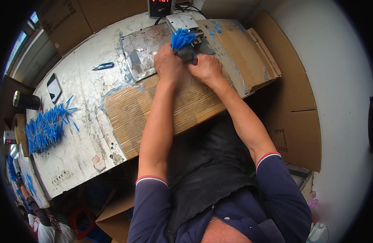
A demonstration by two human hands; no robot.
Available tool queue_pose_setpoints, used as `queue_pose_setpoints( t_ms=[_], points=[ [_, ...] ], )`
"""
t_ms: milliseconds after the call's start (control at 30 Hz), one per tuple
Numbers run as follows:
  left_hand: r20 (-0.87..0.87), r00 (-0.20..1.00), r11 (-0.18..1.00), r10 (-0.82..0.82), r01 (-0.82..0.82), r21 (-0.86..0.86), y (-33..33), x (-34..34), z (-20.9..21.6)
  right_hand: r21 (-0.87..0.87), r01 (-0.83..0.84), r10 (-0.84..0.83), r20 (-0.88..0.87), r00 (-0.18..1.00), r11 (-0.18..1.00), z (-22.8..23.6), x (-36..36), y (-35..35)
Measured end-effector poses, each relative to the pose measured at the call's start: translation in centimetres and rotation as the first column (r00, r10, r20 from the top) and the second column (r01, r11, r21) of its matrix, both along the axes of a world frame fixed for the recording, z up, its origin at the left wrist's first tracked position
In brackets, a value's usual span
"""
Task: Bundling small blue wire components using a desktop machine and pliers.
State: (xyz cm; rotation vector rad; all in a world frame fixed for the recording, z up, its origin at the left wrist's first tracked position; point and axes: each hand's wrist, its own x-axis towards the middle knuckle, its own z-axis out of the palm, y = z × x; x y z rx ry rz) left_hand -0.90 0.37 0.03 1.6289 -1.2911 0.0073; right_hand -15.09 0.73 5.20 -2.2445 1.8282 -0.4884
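A bundle of thin blue-tipped strands [182,39], fanned out at its upper end, stands upright at the far side of the workbench. My left hand [168,65] is closed round its left side. Dark grey material [186,53] lies just below the blue tips, between my hands. To the right, my right hand [206,69] has its fingers curled and pressed together beside the bundle. A bit of blue shows at its fingertips, too small to name. Right behind the bundle sits a small metal machine [182,22] with dark fittings, partly hidden by the strands.
A metal plate [142,44] and flattened cardboard [127,115] cover the bench. Leftward lie blue-handled thread snips [103,66], a phone [54,88], a dark jar [26,100] and a blue strand pile [46,127]. A red-digit display box [160,8] stands behind. Another person [48,227] is at lower left.
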Motion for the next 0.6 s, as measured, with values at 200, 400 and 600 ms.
queue_pose_setpoints(
  t_ms=[200, 400, 600],
  points=[
    [0.06, 0.998, 1.0, -0.006, 0.007, -0.005, -0.1, -0.1, -0.4, -0.028, -0.084, 0.08, -0.109, 0.991, 0.996, -0.9, 0.1, -0.5],
    [0.175, 0.984, 0.993, 0.031, -0.05, 0.109, -0.1, -0.4, -0.1, 0.076, 0.073, -0.083, 0.136, 0.987, 0.994, -1.3, -0.6, -1.7],
    [0.029, 0.993, 0.992, 0.115, -0.116, 0.042, 0.0, -0.4, -0.2, 0.075, 0.085, -0.1, 0.225, 0.969, 0.993, -2.0, -0.6, -3.7]
  ],
)
